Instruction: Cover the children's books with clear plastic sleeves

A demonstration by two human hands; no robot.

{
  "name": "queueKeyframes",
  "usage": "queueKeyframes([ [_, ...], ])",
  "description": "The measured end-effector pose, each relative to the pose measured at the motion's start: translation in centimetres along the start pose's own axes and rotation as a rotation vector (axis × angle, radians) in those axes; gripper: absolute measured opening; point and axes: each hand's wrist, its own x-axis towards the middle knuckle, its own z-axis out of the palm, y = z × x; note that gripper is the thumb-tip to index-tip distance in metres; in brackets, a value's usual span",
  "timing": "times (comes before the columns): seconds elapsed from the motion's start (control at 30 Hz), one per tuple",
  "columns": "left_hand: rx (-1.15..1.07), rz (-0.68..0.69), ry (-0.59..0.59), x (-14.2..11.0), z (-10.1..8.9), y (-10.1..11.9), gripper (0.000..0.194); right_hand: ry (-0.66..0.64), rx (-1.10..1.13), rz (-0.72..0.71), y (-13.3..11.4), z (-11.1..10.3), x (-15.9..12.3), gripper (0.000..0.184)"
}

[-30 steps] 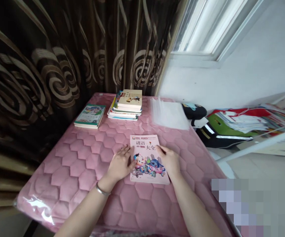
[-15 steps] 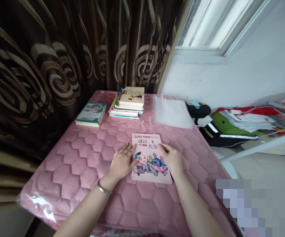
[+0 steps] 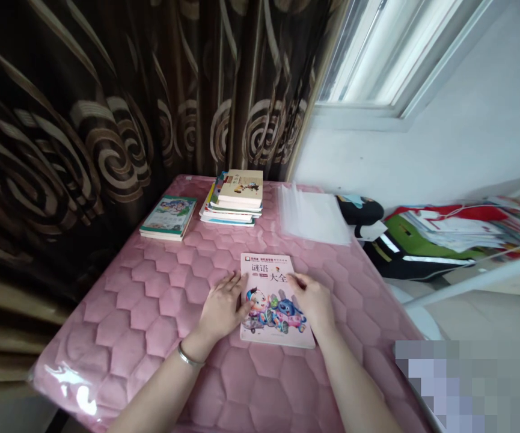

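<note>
A pink-covered paperback book with cartoon figures and large dark title characters lies flat and closed on the pink quilted mattress. My left hand rests along the book's left edge, its fingers stretched out and its thumb touching the cover. At the right edge is my right hand, its fingers curled against the book with the tips on the cover's side. A metal bangle circles my left wrist. What lies beneath my palms is hidden.
A stack of books stands at the mattress's far end, with a green-edged book pile to its left. Clear plastic sheets lie to its right. Beyond the right edge are a black-and-green bag and a white bar.
The whole view has shifted slightly, so the scene sits lower. Both hands remain at the book's sides, and the book stays in place on the mattress.
</note>
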Motion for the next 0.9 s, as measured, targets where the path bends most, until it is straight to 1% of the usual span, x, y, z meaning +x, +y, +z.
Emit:
queueKeyframes([
  [0.13,0.029,-0.009,0.015,-0.06,0.18,0.02,0.058,0.032,-0.007,-0.023,-0.06,0.12,0.00,0.037],
  [0.23,0.043,-0.024,0.017,-0.04,0.20,0.15,0.057,0.033,0.014,-0.020,-0.20,0.13,-0.02,0.037],
  [0.4,0.057,-0.045,-0.027,0.03,-0.03,0.38,0.057,0.024,0.029,-0.003,0.04,0.32,0.17,0.037],
  [0.57,0.068,-0.078,-0.053,-0.04,-0.15,0.67,0.059,0.033,0.040,-0.023,0.49,0.65,0.25,0.038],
  [0.9,0.108,-0.048,-0.011,-0.18,0.80,0.06,0.058,0.063,-0.014,-0.033,-0.31,0.40,-0.08,0.036],
])
